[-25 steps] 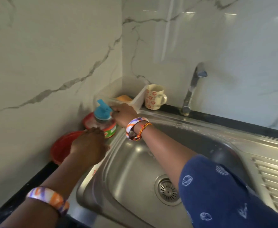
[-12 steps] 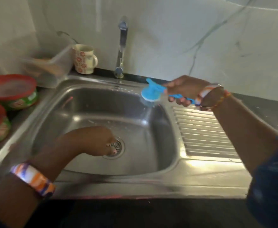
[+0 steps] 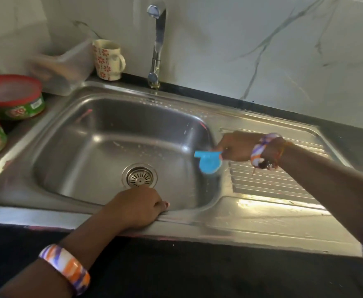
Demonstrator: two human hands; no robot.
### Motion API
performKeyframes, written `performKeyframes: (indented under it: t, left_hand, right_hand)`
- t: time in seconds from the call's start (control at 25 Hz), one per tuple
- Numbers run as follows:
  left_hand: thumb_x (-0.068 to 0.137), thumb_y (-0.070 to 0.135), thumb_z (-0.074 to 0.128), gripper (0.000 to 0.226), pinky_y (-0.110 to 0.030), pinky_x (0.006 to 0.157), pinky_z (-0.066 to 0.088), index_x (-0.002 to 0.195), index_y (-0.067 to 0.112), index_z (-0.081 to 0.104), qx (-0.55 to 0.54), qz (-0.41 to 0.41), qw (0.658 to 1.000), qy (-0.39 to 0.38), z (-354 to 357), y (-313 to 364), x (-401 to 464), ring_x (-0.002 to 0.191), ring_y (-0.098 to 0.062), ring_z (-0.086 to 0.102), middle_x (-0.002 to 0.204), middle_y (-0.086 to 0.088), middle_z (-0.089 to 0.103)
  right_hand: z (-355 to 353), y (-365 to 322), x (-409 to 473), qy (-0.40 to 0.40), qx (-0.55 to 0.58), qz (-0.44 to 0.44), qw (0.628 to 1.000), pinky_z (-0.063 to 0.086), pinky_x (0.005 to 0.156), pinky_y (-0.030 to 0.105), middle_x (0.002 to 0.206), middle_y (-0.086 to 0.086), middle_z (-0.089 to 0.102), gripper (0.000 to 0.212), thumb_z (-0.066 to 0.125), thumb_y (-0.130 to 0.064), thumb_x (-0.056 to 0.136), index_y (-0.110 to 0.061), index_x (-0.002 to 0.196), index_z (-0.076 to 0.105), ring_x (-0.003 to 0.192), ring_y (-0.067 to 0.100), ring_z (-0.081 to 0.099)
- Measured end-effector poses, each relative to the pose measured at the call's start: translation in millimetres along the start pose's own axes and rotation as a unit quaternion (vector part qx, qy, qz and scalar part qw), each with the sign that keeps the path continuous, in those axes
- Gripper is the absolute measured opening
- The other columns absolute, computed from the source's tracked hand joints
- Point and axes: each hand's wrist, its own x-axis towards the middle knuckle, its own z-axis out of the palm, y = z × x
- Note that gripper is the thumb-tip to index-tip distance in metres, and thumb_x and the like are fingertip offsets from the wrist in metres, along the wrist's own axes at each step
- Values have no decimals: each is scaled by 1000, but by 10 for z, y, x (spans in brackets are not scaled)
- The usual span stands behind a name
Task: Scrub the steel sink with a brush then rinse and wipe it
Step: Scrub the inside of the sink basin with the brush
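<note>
The steel sink (image 3: 103, 134) fills the middle of the head view, with a round drain strainer (image 3: 139, 175) in its floor and white specks on its back wall. My right hand (image 3: 236, 147) grips a blue brush (image 3: 209, 161), whose head presses against the basin's right wall near the rim. My left hand (image 3: 139, 206) rests curled over the sink's front edge, just in front of the drain, holding nothing I can see.
A steel tap (image 3: 157, 44) stands behind the basin. A flowered mug (image 3: 108, 59) and a clear plastic container (image 3: 64, 67) sit at the back left. Two red-lidded green tubs (image 3: 15, 95) stand on the left. The ribbed drainboard (image 3: 270, 181) lies to the right.
My right hand has brought the brush down from the back right rim onto the basin's right wall. My left hand has moved from the drain to the front edge.
</note>
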Motion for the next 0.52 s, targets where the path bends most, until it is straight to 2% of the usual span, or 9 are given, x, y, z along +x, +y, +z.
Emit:
performKeyframes:
  t: [0.08,0.16,0.2,0.24,0.32,0.36,0.4,0.44,0.52]
  left_hand:
    - [96,46,40,35,-33,83,48,78,24,61,-37,17,999,-2,-18,18,-11,88,-17,61,86,2,61]
    - [95,41,47,31,-30,79,47,82,20,66,-49,45,997,-24,-55,56,10,82,-13,59,85,3,64]
    - [94,39,50,30,-28,77,46,83,17,67,-51,53,997,-38,-82,50,39,77,-11,58,80,5,64]
    - [93,37,52,29,-28,75,46,83,14,66,-52,58,996,-51,-109,32,73,74,-10,58,74,7,63]
    - [90,36,56,25,-31,79,51,89,16,71,-39,71,994,-77,-165,-6,145,79,-14,64,79,3,70]
    - [90,35,58,25,-32,82,53,96,16,72,-32,77,992,-90,-204,-13,174,84,-16,67,87,1,73]
    - [89,34,59,25,-33,83,54,102,17,73,-34,79,990,-108,-244,-17,206,84,-17,67,93,-1,73]
    - [89,31,61,25,-33,83,56,106,17,73,-48,79,986,-137,-278,-12,241,80,-17,67,95,-3,73]
    - [90,26,61,27,-32,79,58,113,16,69,-73,78,973,-203,-334,-5,311,80,-17,68,101,-6,71]
  right_hand:
    - [-96,72,320,74,-44,49,995,43,78,24,113,13,65,33,48,-17,93,-8,122,60,103,28,62]
    - [-169,50,492,149,-95,67,982,44,83,26,120,11,62,35,46,-22,94,-9,125,57,111,29,59]
    - [-137,32,539,158,-112,55,980,44,84,26,119,11,62,36,46,-24,95,-8,125,57,111,29,58]
    - [-83,-19,516,127,-108,25,986,44,81,26,111,13,64,35,48,-24,94,-5,122,58,105,30,59]
    - [191,-224,307,-22,-92,-64,993,36,68,23,90,15,65,29,49,-14,93,2,112,62,88,24,58]
    - [366,-316,193,-99,-92,-101,986,33,67,20,91,16,66,27,48,-12,92,0,111,64,87,21,57]
    - [464,-358,170,-108,-109,-122,981,34,68,21,98,14,68,27,47,-15,93,-4,111,65,91,23,61]
    - [461,-337,262,-51,-124,-106,985,39,72,23,106,10,68,28,45,-19,94,-10,113,64,99,26,63]
    - [299,-218,497,125,-180,-6,976,45,83,27,120,6,63,31,38,-25,98,-18,122,57,111,28,60]
